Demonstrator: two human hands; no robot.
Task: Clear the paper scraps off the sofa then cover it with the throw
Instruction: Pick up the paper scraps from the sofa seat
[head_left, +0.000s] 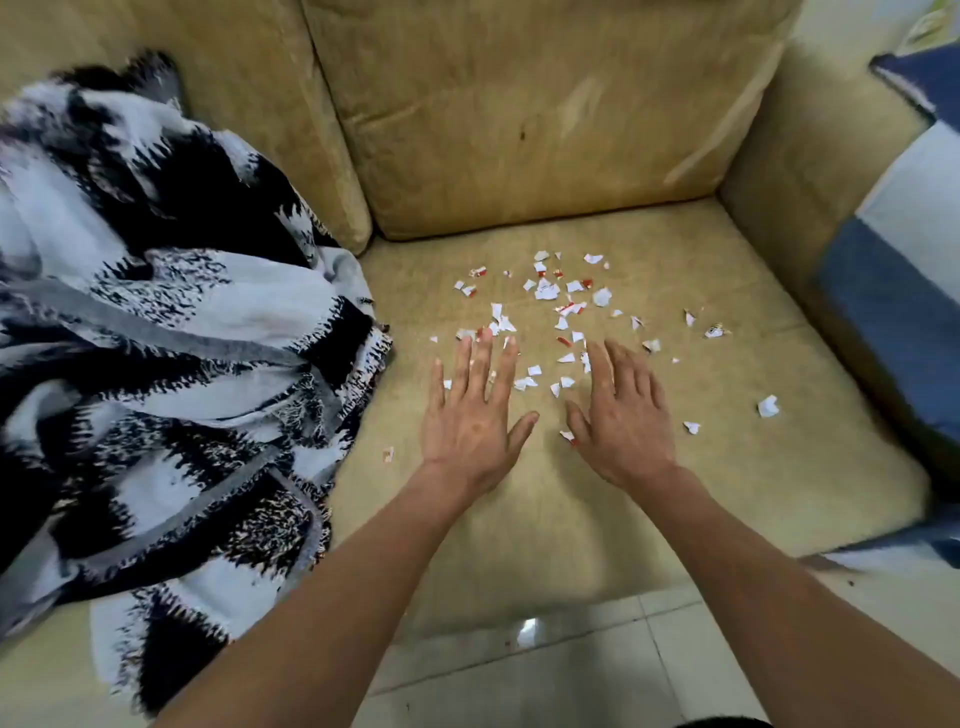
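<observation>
Now left hand (470, 415) and right hand (621, 415) are spread palm-down among paper scraps (545, 291) on the sofa (727, 493).
Fingers are kept straight, pointed at the backrest (545, 130), nothing gripped. Red print on scraps is too small to be read. Throw (156, 338) is bunched on the seat's left, draped front to back.

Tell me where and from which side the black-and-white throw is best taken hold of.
Probably by its fringed edge, coming from the right, where the paper scraps lie. The throw lies bunched in folds on the left seat, and that edge lies exposed beside the bare seat cushion, nearest the open left hand.
</observation>
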